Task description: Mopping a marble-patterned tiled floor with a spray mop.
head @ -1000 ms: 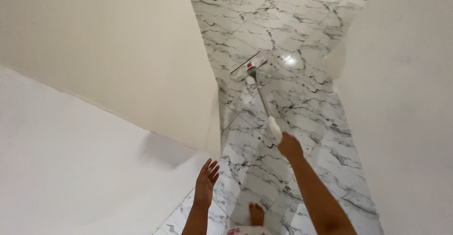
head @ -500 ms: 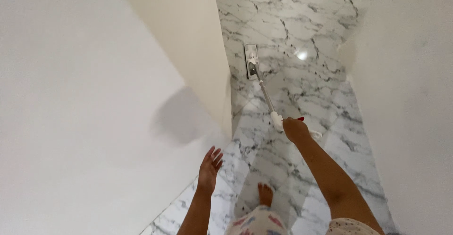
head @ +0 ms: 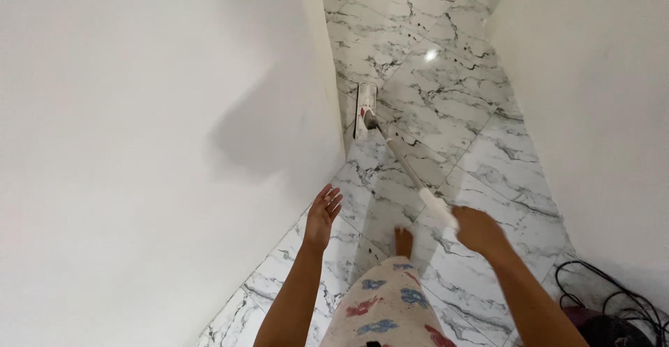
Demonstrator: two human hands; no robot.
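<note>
My right hand (head: 477, 230) is clenched around the white grip of a long-handled flat mop with a silver pole (head: 402, 159). Its white rectangular head (head: 364, 110) lies flat on the white marble-patterned tile floor (head: 446, 103), pressed against the foot of the white wall (head: 153, 131) along the floor's left edge. My left hand (head: 323, 210) hangs free beside that wall, fingers spread, grasping nothing. My bare foot (head: 403, 242) stands on the tiles between my arms. Black cables (head: 613, 295) lie at the floor's lower right corner.
</note>
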